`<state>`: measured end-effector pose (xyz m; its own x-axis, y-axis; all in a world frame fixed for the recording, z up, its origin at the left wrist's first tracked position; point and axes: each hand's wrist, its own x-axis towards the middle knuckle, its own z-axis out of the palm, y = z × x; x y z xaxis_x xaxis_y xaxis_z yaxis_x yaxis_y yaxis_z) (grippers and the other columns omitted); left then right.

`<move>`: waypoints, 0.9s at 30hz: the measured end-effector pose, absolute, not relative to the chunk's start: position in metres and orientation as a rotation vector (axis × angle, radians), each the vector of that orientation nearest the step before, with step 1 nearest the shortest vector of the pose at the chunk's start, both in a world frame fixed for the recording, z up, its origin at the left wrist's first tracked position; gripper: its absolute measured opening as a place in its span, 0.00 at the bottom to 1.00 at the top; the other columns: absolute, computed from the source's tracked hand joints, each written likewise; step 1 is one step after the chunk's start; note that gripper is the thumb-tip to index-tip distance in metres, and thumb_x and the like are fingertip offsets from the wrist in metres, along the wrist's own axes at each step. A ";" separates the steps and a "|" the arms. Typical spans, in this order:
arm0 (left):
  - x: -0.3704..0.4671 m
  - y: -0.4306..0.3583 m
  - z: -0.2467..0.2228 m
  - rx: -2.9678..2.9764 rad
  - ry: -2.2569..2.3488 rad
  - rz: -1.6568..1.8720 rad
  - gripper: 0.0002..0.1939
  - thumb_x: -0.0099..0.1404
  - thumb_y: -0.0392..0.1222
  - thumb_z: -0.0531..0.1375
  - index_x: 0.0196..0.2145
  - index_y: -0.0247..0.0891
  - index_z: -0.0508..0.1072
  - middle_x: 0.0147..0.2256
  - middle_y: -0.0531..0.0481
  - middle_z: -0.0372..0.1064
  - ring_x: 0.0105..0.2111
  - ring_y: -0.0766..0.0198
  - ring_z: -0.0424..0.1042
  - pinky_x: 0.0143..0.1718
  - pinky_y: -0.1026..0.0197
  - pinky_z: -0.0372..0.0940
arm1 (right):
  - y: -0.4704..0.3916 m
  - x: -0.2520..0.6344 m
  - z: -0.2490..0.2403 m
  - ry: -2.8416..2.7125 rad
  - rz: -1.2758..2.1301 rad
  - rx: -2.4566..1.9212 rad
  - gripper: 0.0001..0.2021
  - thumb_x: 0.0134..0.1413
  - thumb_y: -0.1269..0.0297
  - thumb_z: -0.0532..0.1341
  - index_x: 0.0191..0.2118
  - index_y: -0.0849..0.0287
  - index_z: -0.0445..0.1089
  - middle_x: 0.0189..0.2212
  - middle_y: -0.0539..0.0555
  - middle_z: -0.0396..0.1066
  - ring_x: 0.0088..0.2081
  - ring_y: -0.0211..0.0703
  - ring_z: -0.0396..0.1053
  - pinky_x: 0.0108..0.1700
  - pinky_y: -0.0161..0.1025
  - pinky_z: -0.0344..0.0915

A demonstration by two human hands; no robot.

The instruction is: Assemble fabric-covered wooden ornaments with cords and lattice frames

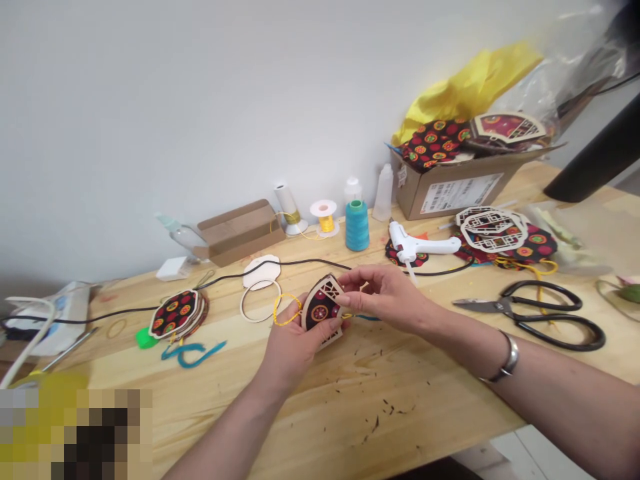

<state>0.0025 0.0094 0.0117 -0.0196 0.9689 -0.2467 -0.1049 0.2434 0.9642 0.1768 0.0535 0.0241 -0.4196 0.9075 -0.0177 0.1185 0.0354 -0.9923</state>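
Note:
Near the middle of the table, a fan-shaped piece with a pale wooden lattice frame and dark patterned fabric is held between both hands. My left hand grips its lower left side, thumb across the front. On the upper right edge, my right hand pinches it with thumb and fingers; a silver bracelet is on that wrist. A yellow cord loop hangs by my left fingers. Just left of it lies a thin wooden ring, beside a pale scalloped disc.
Black-handled scissors and a white glue gun lie to the right. Behind stand a teal thread cone, a yellow spool and a filled cardboard box. Stacked fabric pieces sit left. A black cable crosses the table.

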 end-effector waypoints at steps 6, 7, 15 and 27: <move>0.006 0.006 0.017 1.050 1.355 1.067 0.17 0.44 0.38 0.71 0.35 0.40 0.75 0.28 0.55 0.75 0.29 0.65 0.73 0.31 0.65 0.70 | 0.053 0.176 0.025 -1.641 1.327 -1.029 0.15 0.45 0.58 0.67 0.37 0.63 0.76 0.28 0.53 0.74 0.27 0.36 0.64 0.29 0.34 0.61; 0.007 0.005 0.019 1.062 1.383 1.057 0.17 0.44 0.38 0.70 0.34 0.40 0.75 0.28 0.55 0.75 0.28 0.65 0.73 0.30 0.65 0.69 | 0.053 0.176 0.025 -1.657 1.321 -1.012 0.14 0.46 0.59 0.66 0.37 0.63 0.76 0.28 0.53 0.74 0.27 0.36 0.64 0.29 0.34 0.61; 0.009 0.007 0.027 1.240 1.423 0.895 0.13 0.47 0.34 0.66 0.33 0.40 0.74 0.27 0.58 0.73 0.29 0.66 0.71 0.30 0.66 0.66 | 0.055 0.179 0.025 -1.748 1.240 -0.911 0.09 0.47 0.61 0.66 0.34 0.61 0.77 0.21 0.48 0.68 0.23 0.31 0.58 0.26 0.31 0.56; 0.006 0.007 0.025 1.261 1.318 0.902 0.18 0.47 0.33 0.66 0.39 0.40 0.74 0.31 0.56 0.75 0.32 0.64 0.73 0.35 0.65 0.67 | 0.057 0.180 0.028 -1.614 1.494 -1.087 0.14 0.42 0.55 0.66 0.24 0.63 0.72 0.19 0.49 0.67 0.21 0.33 0.59 0.24 0.33 0.54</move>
